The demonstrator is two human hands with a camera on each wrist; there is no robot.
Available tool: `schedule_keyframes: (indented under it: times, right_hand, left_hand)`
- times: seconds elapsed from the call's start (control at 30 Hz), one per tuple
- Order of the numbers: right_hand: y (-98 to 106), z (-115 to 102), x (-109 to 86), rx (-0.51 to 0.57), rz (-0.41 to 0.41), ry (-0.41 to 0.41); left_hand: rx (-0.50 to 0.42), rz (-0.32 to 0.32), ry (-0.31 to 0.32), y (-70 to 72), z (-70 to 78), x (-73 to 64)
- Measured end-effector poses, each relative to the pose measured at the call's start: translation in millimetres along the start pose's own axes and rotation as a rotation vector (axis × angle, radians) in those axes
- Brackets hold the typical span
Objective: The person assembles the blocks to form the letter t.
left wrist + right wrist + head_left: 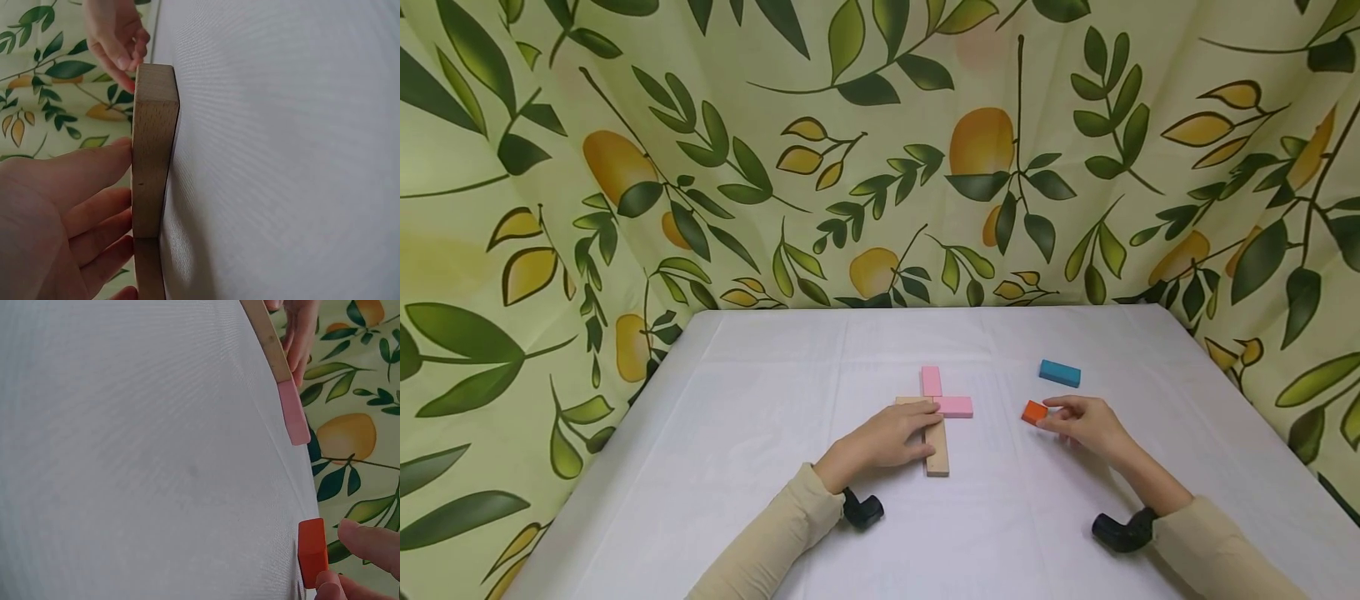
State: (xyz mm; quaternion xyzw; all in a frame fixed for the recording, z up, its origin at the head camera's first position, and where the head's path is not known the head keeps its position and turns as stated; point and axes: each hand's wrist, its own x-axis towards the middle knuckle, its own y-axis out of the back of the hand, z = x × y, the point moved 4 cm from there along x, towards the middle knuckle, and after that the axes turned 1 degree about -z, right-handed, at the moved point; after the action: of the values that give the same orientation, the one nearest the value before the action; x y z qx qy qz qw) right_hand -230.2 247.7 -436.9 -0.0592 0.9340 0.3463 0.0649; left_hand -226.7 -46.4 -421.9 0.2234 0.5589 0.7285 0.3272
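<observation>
My left hand (887, 435) lies over two plain wooden blocks, its fingertips right at their top edge in the left wrist view. One wooden block (937, 458) points toward me; the other (912, 400) lies crosswise, partly covered by the hand. Against them lie an upright pink block (931, 381) and a sideways pink block (957, 407), making a cross shape. To the right, my right hand (1086, 425) is at an orange-red block (311, 550). One fingertip touches the block's end, while another finger stays a little apart from it in the right wrist view.
A blue block (1060, 373) lies beyond the right hand. White cloth (760, 375) covers the table, whose far edge meets a leaf-and-fruit patterned curtain (880, 167). Black curved pieces (1123, 532) sit at both wrists.
</observation>
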Motion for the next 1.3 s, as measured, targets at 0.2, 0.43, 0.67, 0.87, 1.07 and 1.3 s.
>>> schedule_keyframes:
  times: [0.2, 0.43, 0.67, 0.87, 1.07, 1.3]
  right_hand:
    - [-2, 5, 5.6, 0.035, -0.032, -0.043]
    - [-5, 6, 9.4, 0.033, -0.036, -0.066]
    - [-4, 7, 11.1, 0.006, -0.033, -0.073]
    - [-3, 7, 12.1, -0.008, -0.019, -0.071]
    - [-3, 6, 10.6, -0.005, -0.008, -0.084]
    - [-3, 5, 9.0, 0.002, -0.014, -0.080]
  left_hand:
    - [0.007, -0.020, 0.025, -5.0, -3.0, 0.8]
    - [0.007, -0.021, 0.027, -3.6, -1.6, -0.1]
    - [0.008, -0.023, 0.024, -2.6, -0.4, -0.9]
    - [0.008, -0.012, 0.020, -1.9, -0.7, -0.6]
    - [0.014, -0.012, 0.020, -2.3, -1.0, -0.3]
    - [0.016, -0.016, 0.028, -2.0, -0.4, -0.8]
